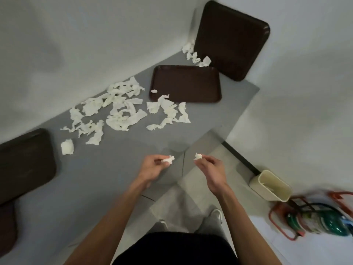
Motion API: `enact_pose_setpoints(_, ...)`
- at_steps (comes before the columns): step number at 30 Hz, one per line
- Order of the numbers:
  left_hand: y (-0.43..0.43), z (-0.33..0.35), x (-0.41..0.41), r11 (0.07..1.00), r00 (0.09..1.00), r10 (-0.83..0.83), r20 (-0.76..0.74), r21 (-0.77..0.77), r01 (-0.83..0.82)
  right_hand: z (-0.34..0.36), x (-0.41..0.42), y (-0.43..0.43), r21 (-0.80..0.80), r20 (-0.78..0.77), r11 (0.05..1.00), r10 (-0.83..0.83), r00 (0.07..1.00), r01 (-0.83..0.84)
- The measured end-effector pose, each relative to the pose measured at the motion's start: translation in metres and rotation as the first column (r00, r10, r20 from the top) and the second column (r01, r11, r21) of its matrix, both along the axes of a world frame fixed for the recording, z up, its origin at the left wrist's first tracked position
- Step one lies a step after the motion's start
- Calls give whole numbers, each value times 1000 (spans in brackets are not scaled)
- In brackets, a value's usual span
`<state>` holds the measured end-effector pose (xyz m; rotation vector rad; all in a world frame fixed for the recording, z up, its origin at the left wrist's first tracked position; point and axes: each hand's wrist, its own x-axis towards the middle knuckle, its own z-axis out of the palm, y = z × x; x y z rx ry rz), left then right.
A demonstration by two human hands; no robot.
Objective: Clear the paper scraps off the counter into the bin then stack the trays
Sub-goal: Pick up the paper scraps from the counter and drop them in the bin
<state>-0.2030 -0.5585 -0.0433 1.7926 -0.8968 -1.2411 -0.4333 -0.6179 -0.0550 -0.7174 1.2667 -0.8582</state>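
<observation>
Torn white paper scraps (pixel 122 109) lie strewn over the grey counter (pixel 107 169), just beside a flat dark brown plastic tray (pixel 191 81). Near the counter's front edge, the left hand (pixel 152 169) pinches 1 small crumpled scrap (pixel 169 159) and the right hand (pixel 210 170) pinches another white scrap (pixel 198 156). A 2nd brown tray (pixel 231 39) leans in the wall corner. A 3rd brown tray (pixel 24 161) sits far left. The beige rectangular bin (pixel 271 186) stands on the floor, right.

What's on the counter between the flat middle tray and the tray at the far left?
Head view: torn white paper scraps scattered across the grey counter between the middle tray and left tray, plus one small wad.
</observation>
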Motion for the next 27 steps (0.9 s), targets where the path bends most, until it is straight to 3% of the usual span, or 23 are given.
enact_pose_setpoints(6, -61, 11, -128, 990, 993, -121, 14, -72, 122, -1, -136, -24, -66, 52, 981, -179, 982, 182)
enact_pose_setpoints(9, -95, -1, -203, 983, 985, -169, 21, -66, 170, -11, -210, -45, -126, -21, 963, -241, 970, 236)
enact_pose_setpoints(13, -129, -30, -305, 979, 979, -202, -18, -5, 202, -34, -305, -70, -182, -198, 967, -211, 957, 176)
enact_pose_setpoints(21, -182, -127, -466, 915, 925, -379, 18, 158, 372, -135, -461, -94, -40, -531, 979, -191, 826, 201)
enact_pose_setpoints(27, -230, -225, -546, 779, 771, -611, 181, 308, 546, -249, -535, -110, 77, -584, 952, -197, 787, 296)
